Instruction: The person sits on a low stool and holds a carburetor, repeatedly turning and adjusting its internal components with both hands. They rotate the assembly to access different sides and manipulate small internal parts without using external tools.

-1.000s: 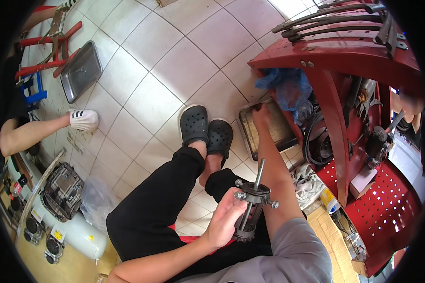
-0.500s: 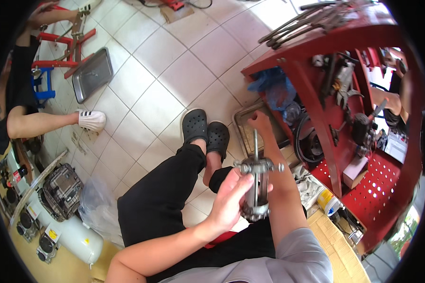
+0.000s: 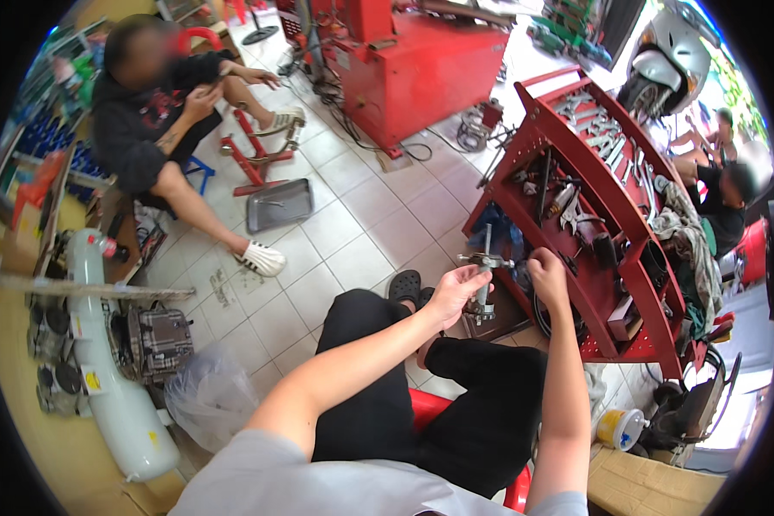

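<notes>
My left hand (image 3: 460, 294) is closed around a metal puller (image 3: 484, 288), held upright over the floor in front of my knees. A thin rod sticks up from its centre, bolts stand out at its sides, and a toothed ring sits at its lower end. To the right of it, my raised right hand (image 3: 548, 277) has its fingers curled in, apart from the puller. What those fingers hold, if anything, is hidden. Below the puller lies a shallow metal tray (image 3: 503, 320), partly covered by it.
A red tool cart (image 3: 568, 146) with wrenches on top stands close on the right. Another person (image 3: 159, 112) sits at the far left beside a grey tray (image 3: 281, 206). A white tank (image 3: 116, 404) and a plastic bag (image 3: 211, 391) are at my left. A red machine (image 3: 421, 77) stands ahead.
My view has tilted up, showing more of the room. My right hand has moved from beyond the puller, over the tray, to its right side. My left hand still grips the puller.
</notes>
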Demonstrator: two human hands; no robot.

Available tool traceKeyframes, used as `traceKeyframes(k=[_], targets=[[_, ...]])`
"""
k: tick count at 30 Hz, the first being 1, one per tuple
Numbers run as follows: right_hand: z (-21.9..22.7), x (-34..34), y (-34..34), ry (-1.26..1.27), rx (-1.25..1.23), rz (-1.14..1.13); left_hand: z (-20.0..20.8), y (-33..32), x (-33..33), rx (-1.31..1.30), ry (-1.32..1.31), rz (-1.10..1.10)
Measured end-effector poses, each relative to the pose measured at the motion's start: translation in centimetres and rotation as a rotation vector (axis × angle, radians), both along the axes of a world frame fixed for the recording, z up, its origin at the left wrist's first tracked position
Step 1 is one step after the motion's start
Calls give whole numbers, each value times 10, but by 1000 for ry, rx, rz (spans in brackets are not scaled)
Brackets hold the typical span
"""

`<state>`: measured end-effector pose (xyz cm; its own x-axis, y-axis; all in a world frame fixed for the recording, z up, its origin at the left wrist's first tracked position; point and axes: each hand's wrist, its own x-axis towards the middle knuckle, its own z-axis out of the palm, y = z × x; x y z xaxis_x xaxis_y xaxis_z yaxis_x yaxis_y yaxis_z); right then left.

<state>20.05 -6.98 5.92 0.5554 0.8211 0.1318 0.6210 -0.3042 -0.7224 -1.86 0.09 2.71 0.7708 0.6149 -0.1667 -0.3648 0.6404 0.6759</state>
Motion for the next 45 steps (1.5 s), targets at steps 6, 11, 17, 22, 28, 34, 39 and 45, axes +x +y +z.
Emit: traceKeyframes(k=[6, 11, 17, 22, 28, 34, 39, 45], targets=[[100, -50, -65, 704, 432, 135, 84, -45, -66, 436, 147, -19], [164, -129, -127, 631, 607, 226, 108, -89, -99, 576, -30, -34], [208, -197, -191, 419, 734, 296, 144, -153, -123, 720, -121, 35], [230, -220, -224, 221, 800, 261, 171, -175, -133, 925, -55, -11], [241, -224, -247, 57, 788, 240, 191, -180, -128, 1128, -55, -11], [242, -220, -254, 6, 768, 285, 186, -181, -124, 1055, -110, 108], [239, -228, -250, -46, 729, 367, 174, -180, -136, 1008, -91, 90], [235, -236, -243, -107, 678, 436, 172, -178, -154, 1025, -37, 83]])
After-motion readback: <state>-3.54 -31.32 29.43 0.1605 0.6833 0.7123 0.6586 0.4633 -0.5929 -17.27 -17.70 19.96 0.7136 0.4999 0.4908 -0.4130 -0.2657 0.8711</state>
